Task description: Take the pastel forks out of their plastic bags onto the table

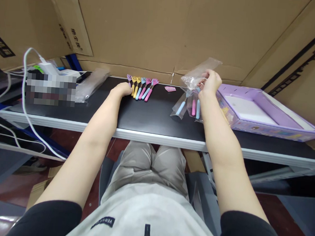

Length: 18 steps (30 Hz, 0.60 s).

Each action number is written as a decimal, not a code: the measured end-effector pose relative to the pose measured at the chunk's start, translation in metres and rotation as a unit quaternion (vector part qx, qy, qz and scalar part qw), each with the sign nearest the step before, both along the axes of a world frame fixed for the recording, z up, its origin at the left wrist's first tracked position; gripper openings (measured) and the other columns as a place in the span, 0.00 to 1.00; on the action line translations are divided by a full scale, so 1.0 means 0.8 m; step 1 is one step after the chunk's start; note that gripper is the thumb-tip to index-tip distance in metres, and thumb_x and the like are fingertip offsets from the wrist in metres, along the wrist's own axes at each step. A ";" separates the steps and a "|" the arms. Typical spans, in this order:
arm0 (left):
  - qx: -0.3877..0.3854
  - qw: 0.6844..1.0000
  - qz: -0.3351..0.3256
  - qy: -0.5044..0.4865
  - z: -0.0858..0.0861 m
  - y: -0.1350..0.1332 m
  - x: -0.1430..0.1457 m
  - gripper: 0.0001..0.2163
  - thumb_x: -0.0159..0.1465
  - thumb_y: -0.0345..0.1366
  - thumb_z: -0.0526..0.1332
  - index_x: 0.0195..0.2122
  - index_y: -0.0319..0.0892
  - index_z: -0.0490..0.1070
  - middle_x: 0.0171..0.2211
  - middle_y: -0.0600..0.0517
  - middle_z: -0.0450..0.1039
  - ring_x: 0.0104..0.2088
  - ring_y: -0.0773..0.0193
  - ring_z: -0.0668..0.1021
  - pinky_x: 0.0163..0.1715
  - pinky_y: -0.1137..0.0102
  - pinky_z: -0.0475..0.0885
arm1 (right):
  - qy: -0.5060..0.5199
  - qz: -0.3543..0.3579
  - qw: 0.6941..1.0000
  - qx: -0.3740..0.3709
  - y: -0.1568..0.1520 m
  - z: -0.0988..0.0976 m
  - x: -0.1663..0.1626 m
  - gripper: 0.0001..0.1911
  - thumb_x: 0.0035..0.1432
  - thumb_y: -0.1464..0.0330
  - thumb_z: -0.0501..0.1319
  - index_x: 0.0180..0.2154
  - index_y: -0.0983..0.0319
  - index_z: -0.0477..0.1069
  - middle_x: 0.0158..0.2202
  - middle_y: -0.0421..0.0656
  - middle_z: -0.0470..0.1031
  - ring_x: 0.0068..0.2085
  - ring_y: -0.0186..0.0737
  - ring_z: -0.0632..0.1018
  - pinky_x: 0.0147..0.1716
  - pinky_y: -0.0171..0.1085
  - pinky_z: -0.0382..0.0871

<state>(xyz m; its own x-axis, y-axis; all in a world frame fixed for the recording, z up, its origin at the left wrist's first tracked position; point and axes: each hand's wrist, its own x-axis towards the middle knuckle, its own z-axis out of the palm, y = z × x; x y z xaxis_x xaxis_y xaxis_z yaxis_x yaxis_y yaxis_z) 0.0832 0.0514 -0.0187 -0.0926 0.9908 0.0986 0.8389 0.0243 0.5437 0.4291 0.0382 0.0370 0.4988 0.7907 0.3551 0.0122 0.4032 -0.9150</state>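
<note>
A row of small colourful forks (142, 89) with purple, yellow, blue and pink parts lies side by side on the black table. At the row's left end, my left hand (122, 89) rests against the purple fork and covers its handle; most of its fingers are hidden. My right hand (211, 82) pinches a clear plastic bag (195, 75), raised above the table. Below that hand are a blue-handled fork (180, 108) in a clear wrapper and a pink handle (193, 107) beside a blue handle (198, 109), their upper ends partly covered.
A purple open box (271, 130) stands at the right. A small pink slip (170, 88) lies near the back edge. Flat clear bags (91, 85) are on the left, by a white charger (49, 67) and its cable. Cardboard walls (159, 31) enclose the table.
</note>
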 end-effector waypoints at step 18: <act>0.008 0.924 -0.253 -0.285 0.015 -0.053 0.109 0.08 0.65 0.37 0.63 0.34 0.36 0.75 0.30 0.46 0.79 0.20 0.69 0.73 0.21 0.74 0.65 | 0.035 0.152 0.986 -0.064 -0.041 -0.007 -0.066 0.07 0.57 0.66 0.63 0.33 0.60 0.65 0.29 0.35 0.73 0.20 0.24 0.67 0.20 0.27 0.64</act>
<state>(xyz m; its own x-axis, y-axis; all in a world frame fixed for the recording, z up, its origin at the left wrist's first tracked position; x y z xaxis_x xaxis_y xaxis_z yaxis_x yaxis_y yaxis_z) 0.1708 0.0089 -0.0063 0.3403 0.9205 0.1921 0.3173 -0.3047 0.8980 0.3762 0.0053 0.0317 0.2505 0.9437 0.2162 -0.1559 0.2597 -0.9530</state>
